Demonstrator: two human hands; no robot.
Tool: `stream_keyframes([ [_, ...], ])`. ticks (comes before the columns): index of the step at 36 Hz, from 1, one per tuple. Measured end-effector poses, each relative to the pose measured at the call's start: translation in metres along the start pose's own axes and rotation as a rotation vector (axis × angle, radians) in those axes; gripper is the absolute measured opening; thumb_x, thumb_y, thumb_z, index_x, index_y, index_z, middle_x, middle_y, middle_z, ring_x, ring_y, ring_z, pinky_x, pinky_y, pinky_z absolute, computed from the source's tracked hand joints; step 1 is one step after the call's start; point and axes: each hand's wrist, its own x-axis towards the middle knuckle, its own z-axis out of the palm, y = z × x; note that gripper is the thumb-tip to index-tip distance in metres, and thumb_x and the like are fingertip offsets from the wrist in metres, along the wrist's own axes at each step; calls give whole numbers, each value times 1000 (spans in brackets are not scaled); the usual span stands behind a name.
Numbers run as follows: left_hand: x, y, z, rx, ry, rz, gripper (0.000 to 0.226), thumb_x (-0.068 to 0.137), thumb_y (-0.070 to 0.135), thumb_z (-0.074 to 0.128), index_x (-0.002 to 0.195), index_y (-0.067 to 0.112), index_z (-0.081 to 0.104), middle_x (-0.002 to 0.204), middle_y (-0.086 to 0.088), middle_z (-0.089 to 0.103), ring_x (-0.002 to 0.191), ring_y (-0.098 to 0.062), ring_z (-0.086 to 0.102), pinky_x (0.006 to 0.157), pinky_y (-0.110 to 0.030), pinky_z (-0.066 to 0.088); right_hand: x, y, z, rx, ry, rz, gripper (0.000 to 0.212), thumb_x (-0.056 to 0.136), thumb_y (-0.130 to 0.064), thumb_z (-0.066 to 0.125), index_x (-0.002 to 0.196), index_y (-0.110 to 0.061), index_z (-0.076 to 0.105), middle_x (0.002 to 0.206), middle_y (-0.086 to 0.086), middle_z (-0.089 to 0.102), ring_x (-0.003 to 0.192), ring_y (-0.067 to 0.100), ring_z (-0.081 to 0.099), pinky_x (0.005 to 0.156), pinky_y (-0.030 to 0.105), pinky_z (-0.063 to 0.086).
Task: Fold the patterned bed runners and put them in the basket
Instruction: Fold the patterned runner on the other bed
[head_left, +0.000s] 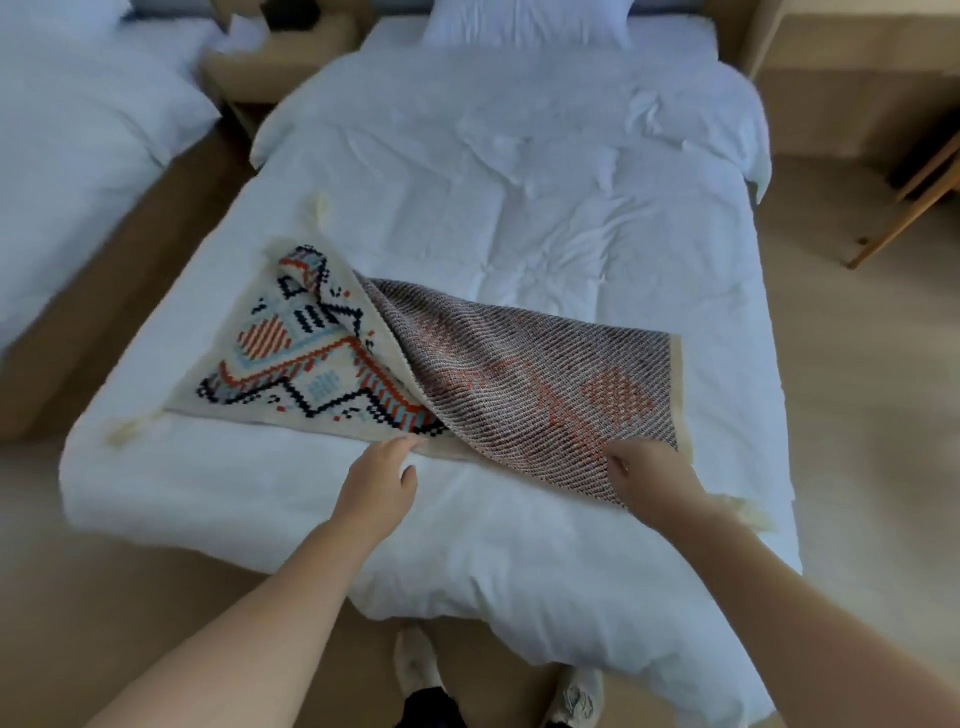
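**Folding a soft, floppy runner**

Lying across the bed's (519, 218) foot, the woven runner (467, 374) drapes limply. Right hand (649, 478) fingers pinch its turned-over edge; left hand (382, 478) fingers rest loosely spread at the near hem. Best gripped at corners.

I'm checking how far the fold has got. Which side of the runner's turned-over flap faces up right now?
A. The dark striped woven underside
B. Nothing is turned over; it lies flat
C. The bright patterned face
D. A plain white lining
A: the flap of the bed runner held by the right hand shows its dark diagonal-striped underside, while the bright pattern shows only on the flat part beyond the left hand.
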Motion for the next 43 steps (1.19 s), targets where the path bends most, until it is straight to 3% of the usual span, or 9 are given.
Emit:
stream_keyframes([
  [5,-26,-26,-62,-63,126,43,40,95,15,50,135,17,49,131,0,53,120,-15,47,96,-26,37,-7,-73,-14,127,95,-31,18,88,-11,51,83,-6,68,77,6,68,73,24,62,67,41,53],
  [14,-41,-128,-144,-135,209,54,40,95,18,51,135,19,49,127,4,54,118,-14,48,98,-28,41,10,-207,9,119,151,-37,18,88,-14,52,74,-7,62,68,6,63,67,26,57,62,37,48],
  [17,-38,-167,-172,-141,218,53,40,94,19,51,134,22,49,125,5,53,116,-11,48,95,-23,38,20,-253,27,130,157,-30,19,86,-12,52,69,-13,60,63,1,60,63,23,55,60,35,45],
  [21,-26,-213,-212,-117,198,53,41,94,21,51,135,21,47,129,4,52,118,-12,48,95,-22,37,38,-315,52,125,131,-24,18,89,-16,53,80,-16,68,71,0,67,66,21,58,60,35,49],
  [24,-15,-240,-240,-110,206,68,41,94,19,52,135,20,48,130,1,53,118,-13,49,95,-25,40,45,-347,70,141,112,-8,18,90,-18,53,83,-17,69,66,-6,64,58,13,57,51,29,45],
  [27,3,-255,-257,-85,213,115,39,93,15,53,132,17,51,128,-2,55,115,-17,51,90,-25,41,52,-366,78,146,100,13,19,91,-17,51,83,-22,68,62,-14,58,54,6,52,46,22,36],
  [31,27,-259,-264,-56,210,125,38,93,15,54,130,13,51,125,-5,56,114,-22,52,90,-30,42,69,-377,74,115,69,7,22,93,-17,49,80,-18,67,65,0,65,60,20,60,55,31,48],
  [37,55,-255,-262,-97,186,140,37,94,15,53,131,13,52,126,-5,55,116,-19,52,94,-24,38,109,-385,70,132,78,4,21,92,-16,49,81,-19,67,67,-3,65,63,18,59,58,33,51],
  [43,75,-264,-272,-91,179,88,36,93,16,54,129,16,54,126,-1,56,114,-16,52,96,-32,45,150,-390,72,171,65,8,23,91,-15,48,85,-11,69,73,5,69,63,21,62,62,41,56],
])
